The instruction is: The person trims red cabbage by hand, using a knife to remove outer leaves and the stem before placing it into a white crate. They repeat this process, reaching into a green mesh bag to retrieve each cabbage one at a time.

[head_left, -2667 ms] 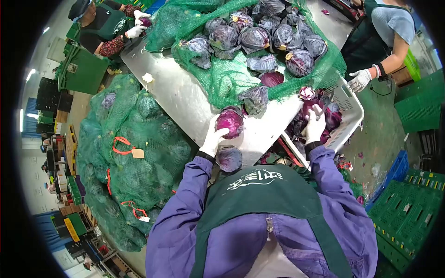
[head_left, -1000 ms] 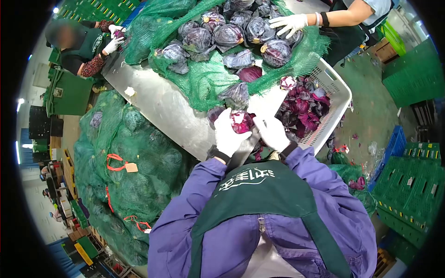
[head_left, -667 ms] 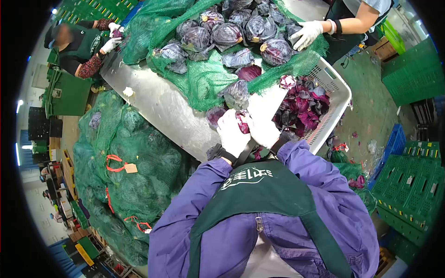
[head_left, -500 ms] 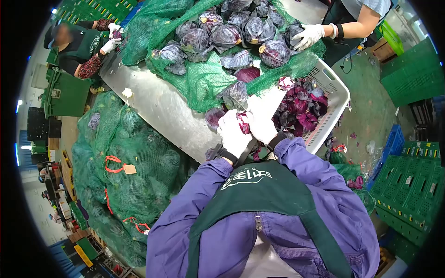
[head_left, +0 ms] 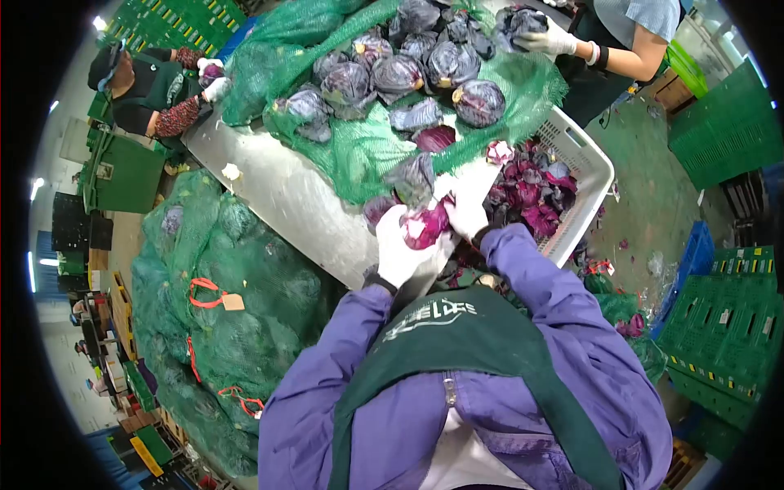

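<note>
A shiny purple red cabbage [head_left: 423, 232] with a pale cut stem end is held over the metal table's near edge. My left hand [head_left: 398, 251], in a white glove, wraps around its left side. Gloved too, my right hand [head_left: 469, 214] grips the cabbage's right edge with its fingertips; whether they pinch a loose leaf is not clear. Just beyond my hands lie loose dull outer leaves [head_left: 412, 178] and another purple head [head_left: 377, 209], partly hidden by my left hand.
Cabbages [head_left: 398, 76] lie on green netting [head_left: 359, 159] across the metal table [head_left: 282, 192]. A white crate [head_left: 603, 175] of purple leaves stands right. Full net sacks [head_left: 253, 327] stand left. One co-worker's gloved hand [head_left: 551, 39] holds a cabbage; another person [head_left: 155, 90] works far left.
My hands have moved apart slightly and the cabbage has turned, showing more of its purple side. The co-worker at right has lifted a cabbage back, away from the pile's right edge.
</note>
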{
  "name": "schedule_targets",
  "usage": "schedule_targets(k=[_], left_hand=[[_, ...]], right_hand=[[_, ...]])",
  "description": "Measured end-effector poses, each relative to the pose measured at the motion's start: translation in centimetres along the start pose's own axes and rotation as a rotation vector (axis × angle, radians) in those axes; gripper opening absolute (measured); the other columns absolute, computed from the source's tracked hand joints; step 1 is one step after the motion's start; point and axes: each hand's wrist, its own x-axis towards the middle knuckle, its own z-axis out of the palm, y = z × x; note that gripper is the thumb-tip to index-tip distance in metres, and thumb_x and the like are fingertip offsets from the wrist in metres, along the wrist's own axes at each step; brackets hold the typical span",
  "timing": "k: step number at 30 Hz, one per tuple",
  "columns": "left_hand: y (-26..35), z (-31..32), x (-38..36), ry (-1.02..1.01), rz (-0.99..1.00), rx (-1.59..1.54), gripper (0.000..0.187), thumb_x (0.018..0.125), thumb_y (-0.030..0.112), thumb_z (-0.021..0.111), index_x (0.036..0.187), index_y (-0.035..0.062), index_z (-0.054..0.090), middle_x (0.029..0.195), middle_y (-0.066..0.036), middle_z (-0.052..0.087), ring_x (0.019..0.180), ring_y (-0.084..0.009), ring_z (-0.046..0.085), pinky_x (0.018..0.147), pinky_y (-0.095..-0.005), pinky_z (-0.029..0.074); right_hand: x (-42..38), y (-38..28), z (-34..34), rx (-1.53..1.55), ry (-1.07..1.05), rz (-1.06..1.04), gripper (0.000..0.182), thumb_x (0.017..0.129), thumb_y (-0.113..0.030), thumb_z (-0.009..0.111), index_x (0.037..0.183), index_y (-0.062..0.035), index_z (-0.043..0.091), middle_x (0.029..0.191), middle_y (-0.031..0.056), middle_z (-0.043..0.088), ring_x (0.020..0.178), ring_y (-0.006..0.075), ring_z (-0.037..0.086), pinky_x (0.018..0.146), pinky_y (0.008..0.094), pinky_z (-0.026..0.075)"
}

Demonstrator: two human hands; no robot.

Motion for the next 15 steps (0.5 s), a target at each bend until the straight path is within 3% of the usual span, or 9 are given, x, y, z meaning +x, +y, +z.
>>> schedule_targets(k=[1, 2, 3, 7, 10, 11, 13, 15], left_hand=[[-0.5, -0.4, -0.9, 0.034, -0.051, -0.141, 0.092, 0.052, 0.019, 0.091, 0.128, 0.0013, 0.042, 0.127, -0.017, 0.044, 0.117, -0.0256, 0.049, 0.096, -0.0378, 0.045], [-1.5, -1.0, -1.6, 0.007, -0.138, -0.361, 0.098, 0.053, 0.016, 0.091, 0.133, 0.001, 0.036, 0.131, -0.015, 0.041, 0.12, -0.0256, 0.046, 0.102, -0.038, 0.042], [-2.7, -1.4, -2.5, -0.021, -0.156, -0.295, 0.101, 0.053, 0.015, 0.091, 0.135, 0.0015, 0.034, 0.132, -0.016, 0.04, 0.122, -0.0261, 0.046, 0.103, -0.0381, 0.041], [-2.9, -2.9, -2.2, -0.105, -0.222, -0.333, 0.108, 0.055, 0.015, 0.09, 0.142, 0.0033, 0.027, 0.134, -0.016, 0.039, 0.124, -0.0274, 0.043, 0.106, -0.039, 0.038], [-3.2, -3.2, -2.4, -0.199, -0.21, -0.317, 0.109, 0.058, 0.009, 0.088, 0.146, 0.0058, 0.023, 0.142, -0.014, 0.035, 0.131, -0.0267, 0.038, 0.11, -0.0391, 0.034], [-3.2, -3.3, -2.3, -0.223, -0.272, -0.461, 0.108, 0.058, 0.008, 0.088, 0.145, 0.0054, 0.024, 0.142, -0.015, 0.035, 0.131, -0.0262, 0.038, 0.11, -0.0392, 0.034], [-2.9, -3.3, -2.1, -0.232, -0.428, -0.773, 0.105, 0.06, 0.003, 0.086, 0.145, 0.0076, 0.025, 0.145, -0.014, 0.034, 0.135, -0.0249, 0.035, 0.11, -0.0397, 0.035], [-2.2, -2.8, -2.0, -0.238, -0.361, -0.767, 0.105, 0.06, 0.003, 0.086, 0.145, 0.0085, 0.025, 0.145, -0.013, 0.034, 0.134, -0.0244, 0.036, 0.109, -0.0398, 0.036]], right_hand=[[0.5, 0.6, 0.2, -0.022, 0.033, -0.079, 0.039, 0.082, -0.013, 0.062, 0.12, -0.0043, 0.053, 0.112, 0.0204, 0.055, 0.105, 0.0384, 0.055, 0.092, 0.0436, 0.045], [0.0, 0.4, 0.4, -0.037, 0.054, -0.137, 0.041, 0.083, -0.013, 0.062, 0.122, -0.0043, 0.052, 0.112, 0.0206, 0.055, 0.105, 0.0381, 0.055, 0.092, 0.0431, 0.045], [-0.6, 0.4, 0.6, -0.061, -0.046, 0.055, 0.044, 0.084, -0.016, 0.063, 0.124, -0.003, 0.05, 0.115, 0.0224, 0.056, 0.106, 0.0385, 0.056, 0.092, 0.0436, 0.045], [-1.8, 1.2, 0.8, 0.028, 0.023, 0.098, 0.045, 0.087, -0.024, 0.062, 0.123, -0.0005, 0.05, 0.115, 0.0251, 0.059, 0.103, 0.0405, 0.059, 0.088, 0.0458, 0.047], [-2.4, 0.8, -0.4, 0.006, -0.038, 0.283, 0.042, 0.086, -0.024, 0.063, 0.12, -0.0003, 0.054, 0.097, 0.0241, 0.065, 0.09, 0.0407, 0.063, 0.082, 0.0451, 0.05], [-2.6, 1.4, -0.2, 0.006, -0.038, 0.286, 0.042, 0.086, -0.024, 0.063, 0.12, -0.0003, 0.054, 0.097, 0.0241, 0.065, 0.09, 0.0407, 0.063, 0.082, 0.0451, 0.05], [-2.5, 2.0, -0.3, 0.06, 0.161, 0.222, 0.038, 0.086, -0.023, 0.064, 0.115, 0.0002, 0.058, 0.094, 0.0245, 0.065, 0.085, 0.04, 0.064, 0.077, 0.044, 0.051], [-2.1, 2.7, -1.1, 0.176, 0.219, 0.274, 0.038, 0.086, -0.021, 0.064, 0.116, 0.0013, 0.058, 0.087, 0.0223, 0.066, 0.072, 0.032, 0.065, 0.067, 0.0396, 0.051]])
